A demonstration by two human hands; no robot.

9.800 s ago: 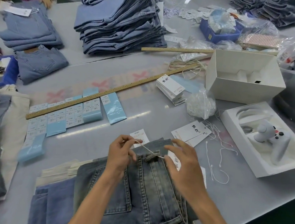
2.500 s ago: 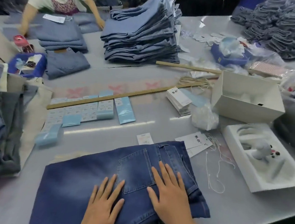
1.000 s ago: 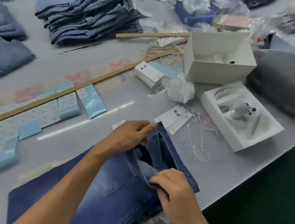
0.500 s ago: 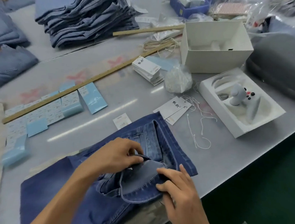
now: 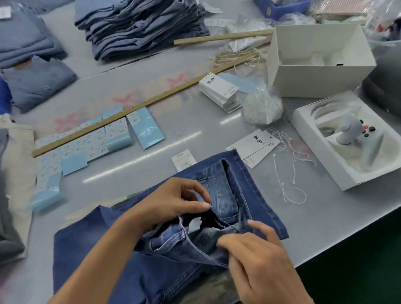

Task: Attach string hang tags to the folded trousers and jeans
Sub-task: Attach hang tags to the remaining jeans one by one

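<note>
Dark blue jeans (image 5: 166, 264) sit at the near tabletop (image 5: 196, 132) edge. Left hand (image 5: 174, 202) pinches the waistband open, right hand (image 5: 255, 259) grips the denim beside it. Hang tags (image 5: 255, 144) and loose strings (image 5: 290, 180) lie just beyond.

We see a wide grey bench (image 5: 197, 118) with a smooth, faintly glossy top; a streak of overhead light (image 5: 144, 157) glints along it near the middle; faded pink star marks (image 5: 127, 98) show through the surface; a seam (image 5: 134, 60) runs across where a second grey bench (image 5: 67, 33) butts against ours at the back; past the bench's right edge we see dark green floor (image 5: 367, 249) in shadow.
</note>
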